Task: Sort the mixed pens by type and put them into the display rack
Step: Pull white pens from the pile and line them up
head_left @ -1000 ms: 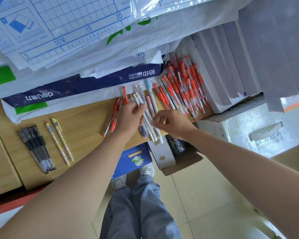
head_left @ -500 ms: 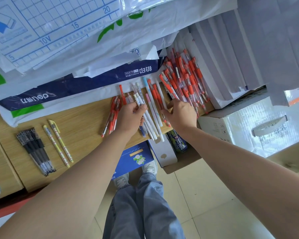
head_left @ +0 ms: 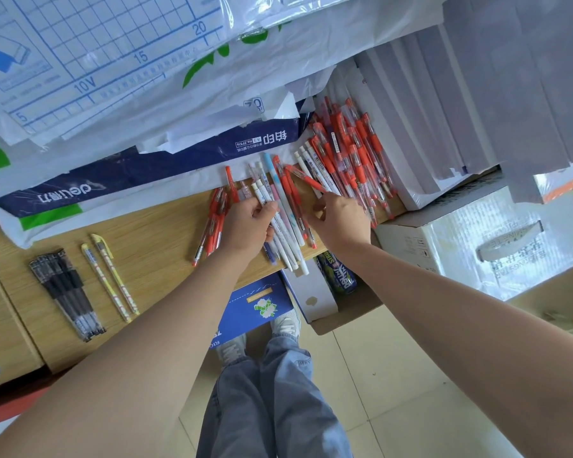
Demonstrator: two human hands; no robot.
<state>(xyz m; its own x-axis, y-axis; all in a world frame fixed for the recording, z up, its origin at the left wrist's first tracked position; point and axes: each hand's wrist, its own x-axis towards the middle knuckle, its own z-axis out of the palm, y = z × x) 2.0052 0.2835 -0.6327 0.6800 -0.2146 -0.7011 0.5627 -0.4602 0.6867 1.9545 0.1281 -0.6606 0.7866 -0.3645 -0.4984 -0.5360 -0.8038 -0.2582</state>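
Note:
A heap of red gel pens [head_left: 354, 150] lies at the right end of the wooden shelf [head_left: 153, 236]. My left hand [head_left: 247, 226] grips a bundle of white and pastel pens [head_left: 288, 239] that fans out across the shelf edge. My right hand [head_left: 339, 219] sits at the heap's near edge, and its fingertips pinch one red pen [head_left: 303, 177] that lies slanted across the others. A few red pens [head_left: 212, 223] lie sorted just left of my left hand. Farther left are two yellow pens [head_left: 110, 276] and a row of black pens [head_left: 67, 292].
Wrapped paper reams [head_left: 146, 166] and plastic sheets overhang the back of the shelf. White boxes [head_left: 411, 120] stand right of the heap, above a taped carton [head_left: 477, 246]. Under the shelf edge are a blue box [head_left: 255, 302], a drink can [head_left: 341, 279] and my legs.
My right hand left the white pens, reached right into the red heap, and now has a red pen at its fingertips. My left hand kept its hold on the white bundle.

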